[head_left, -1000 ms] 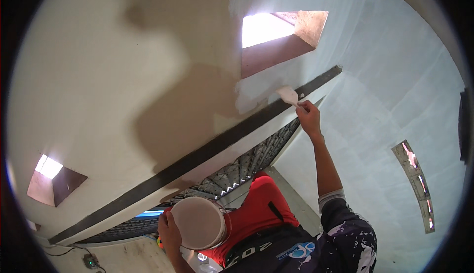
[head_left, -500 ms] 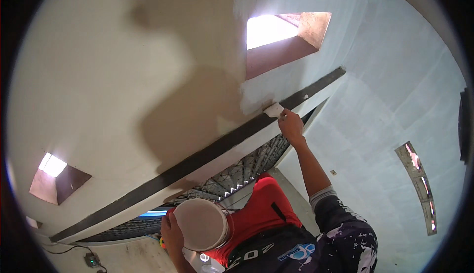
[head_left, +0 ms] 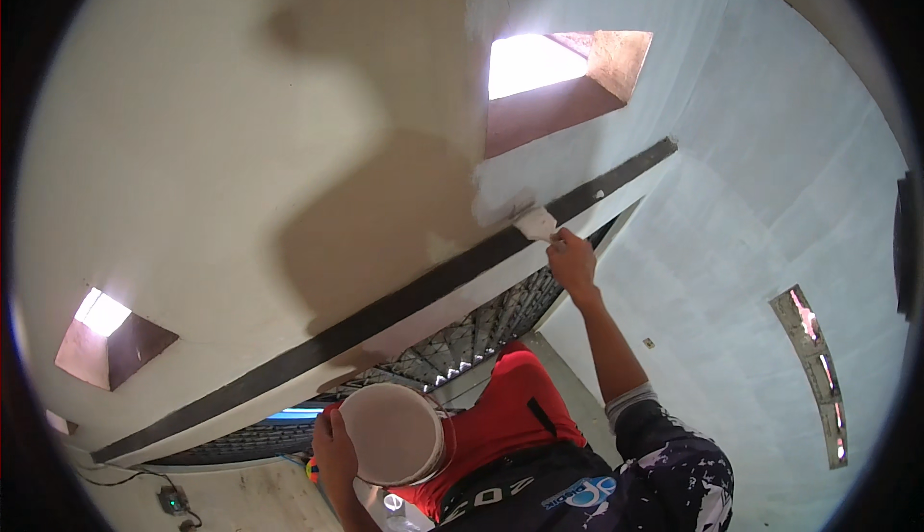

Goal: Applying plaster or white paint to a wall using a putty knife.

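My right hand (head_left: pixel 573 260) grips a wide paintbrush (head_left: pixel 537 223) by its handle. Whitish bristles press against the wall just above and over the dark band (head_left: pixel 414 298) that runs slantwise along it. Near the bristles, fresh white paint (head_left: pixel 498 193) borders the cream surface (head_left: pixel 212 156). Low in the view, my left hand (head_left: pixel 334 452) is closed on the rim of a white bucket (head_left: pixel 390 433), fingers over its left edge. The bucket tilts toward me beside my red-trousered leg; its inside looks pale, and how much paint it holds I cannot tell.
A recessed opening (head_left: pixel 558 113) lets in bright light above the brush, and a smaller one (head_left: pixel 108 344) sits at the left. Below the ledge is a dark metal grille (head_left: pixel 452 344). A cable leads to a small box (head_left: pixel 173 501) at the lower left.
My right hand and the brush have shifted slightly down, with more of the brush now showing. The whole view has moved a little; my left hand still holds the bucket.
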`<move>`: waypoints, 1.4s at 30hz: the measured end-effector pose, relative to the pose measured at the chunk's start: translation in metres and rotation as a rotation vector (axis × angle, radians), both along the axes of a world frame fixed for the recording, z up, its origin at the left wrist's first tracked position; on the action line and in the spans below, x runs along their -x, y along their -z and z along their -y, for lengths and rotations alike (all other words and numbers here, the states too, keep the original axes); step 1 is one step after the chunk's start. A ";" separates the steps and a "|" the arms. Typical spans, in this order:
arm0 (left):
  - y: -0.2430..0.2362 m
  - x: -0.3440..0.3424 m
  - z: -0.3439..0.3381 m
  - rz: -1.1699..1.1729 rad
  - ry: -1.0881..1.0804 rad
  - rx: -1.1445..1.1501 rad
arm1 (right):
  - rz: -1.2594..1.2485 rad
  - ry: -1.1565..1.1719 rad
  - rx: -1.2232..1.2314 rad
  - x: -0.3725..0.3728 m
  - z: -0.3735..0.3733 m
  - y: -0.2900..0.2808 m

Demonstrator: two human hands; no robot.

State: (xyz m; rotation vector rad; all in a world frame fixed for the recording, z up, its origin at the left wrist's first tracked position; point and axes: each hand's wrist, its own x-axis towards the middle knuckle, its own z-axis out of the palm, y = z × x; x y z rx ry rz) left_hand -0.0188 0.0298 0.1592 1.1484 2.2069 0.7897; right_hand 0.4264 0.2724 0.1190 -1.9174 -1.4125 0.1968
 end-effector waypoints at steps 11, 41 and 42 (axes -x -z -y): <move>0.006 0.004 0.004 0.030 -0.023 0.003 | -0.285 0.013 -0.124 0.002 0.007 -0.022; -0.002 0.002 0.006 0.074 -0.049 -0.048 | -0.295 0.127 -0.184 0.021 0.021 0.019; -0.003 0.002 0.006 0.078 -0.048 -0.049 | -0.282 0.109 -0.152 0.023 0.027 0.027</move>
